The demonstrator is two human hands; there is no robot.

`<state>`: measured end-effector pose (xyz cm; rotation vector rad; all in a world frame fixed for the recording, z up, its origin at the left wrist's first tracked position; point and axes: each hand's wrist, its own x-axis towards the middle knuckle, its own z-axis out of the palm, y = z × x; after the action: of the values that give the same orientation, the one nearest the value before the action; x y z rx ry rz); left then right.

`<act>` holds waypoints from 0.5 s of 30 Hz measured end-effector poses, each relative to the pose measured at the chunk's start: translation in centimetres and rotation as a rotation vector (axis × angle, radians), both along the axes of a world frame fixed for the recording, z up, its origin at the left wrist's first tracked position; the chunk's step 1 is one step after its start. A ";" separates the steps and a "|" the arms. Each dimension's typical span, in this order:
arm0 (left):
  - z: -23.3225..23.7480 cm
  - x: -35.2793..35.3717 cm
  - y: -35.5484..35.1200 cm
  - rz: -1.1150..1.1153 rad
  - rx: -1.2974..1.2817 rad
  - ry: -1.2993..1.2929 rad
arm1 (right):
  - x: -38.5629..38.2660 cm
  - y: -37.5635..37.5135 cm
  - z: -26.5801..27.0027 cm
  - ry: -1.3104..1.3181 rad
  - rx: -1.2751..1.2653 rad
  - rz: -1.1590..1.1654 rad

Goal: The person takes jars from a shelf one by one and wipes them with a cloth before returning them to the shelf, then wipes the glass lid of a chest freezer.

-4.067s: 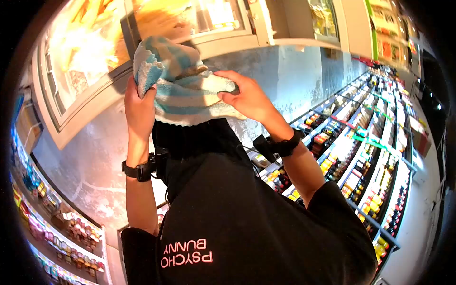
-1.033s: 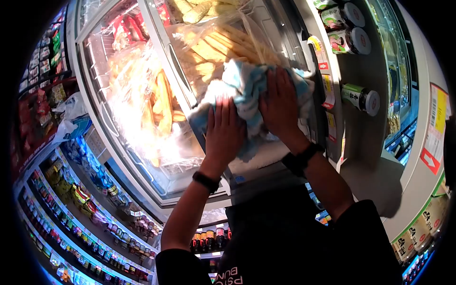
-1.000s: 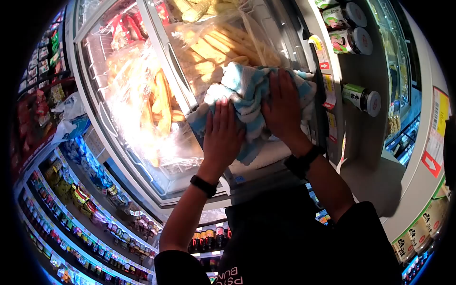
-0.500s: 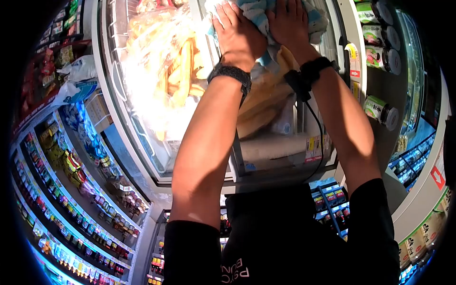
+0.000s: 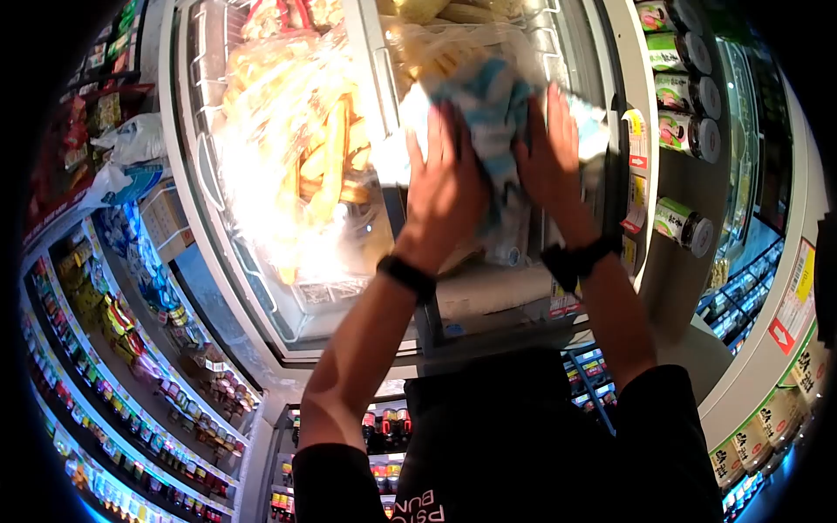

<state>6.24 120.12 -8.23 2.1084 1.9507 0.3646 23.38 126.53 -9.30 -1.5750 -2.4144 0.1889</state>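
Grip flat: left hand (image 5: 445, 187) and right hand (image 5: 549, 161) half cover blurred cloth (image 5: 488, 96)

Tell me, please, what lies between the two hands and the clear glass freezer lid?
A blue-and-white striped cloth, pressed under left hand and right hand against the glass lid; head view.

Brightly lit, fully stocked shelves (image 5: 122, 349) line the shop aisle.

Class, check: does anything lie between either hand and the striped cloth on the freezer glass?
Nothing visible does. The left hand and right hand both lie flat on the striped cloth, pressing it against the freezer glass.
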 end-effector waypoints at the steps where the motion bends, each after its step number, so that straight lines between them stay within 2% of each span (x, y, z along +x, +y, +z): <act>1: -0.6 -0.5 2.1 0.010 0.077 0.033 | -0.7 2.0 -0.8 0.014 0.062 -0.008; 4: -1.6 -1.2 8.6 0.069 0.164 0.101 | -3.2 9.3 -2.4 0.039 0.188 0.049; 7: -2.3 -1.0 9.0 0.138 0.263 -0.028 | -3.5 10.3 -2.9 -0.003 0.209 -0.021; 9: -2.5 -1.2 8.5 0.129 0.293 -0.070 | -3.0 10.0 -2.6 0.064 0.160 0.062; 11: -1.8 0.0 6.4 0.164 0.307 -0.110 | -2.1 7.2 -1.6 0.098 0.144 0.084; 15: 0.3 0.9 -3.4 0.121 0.101 -0.379 | -0.4 -3.6 0.3 -0.012 -0.028 0.089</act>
<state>7.18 116.71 -7.89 1.8156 1.8667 0.8352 22.96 122.94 -8.96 -1.4856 -2.5033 0.2321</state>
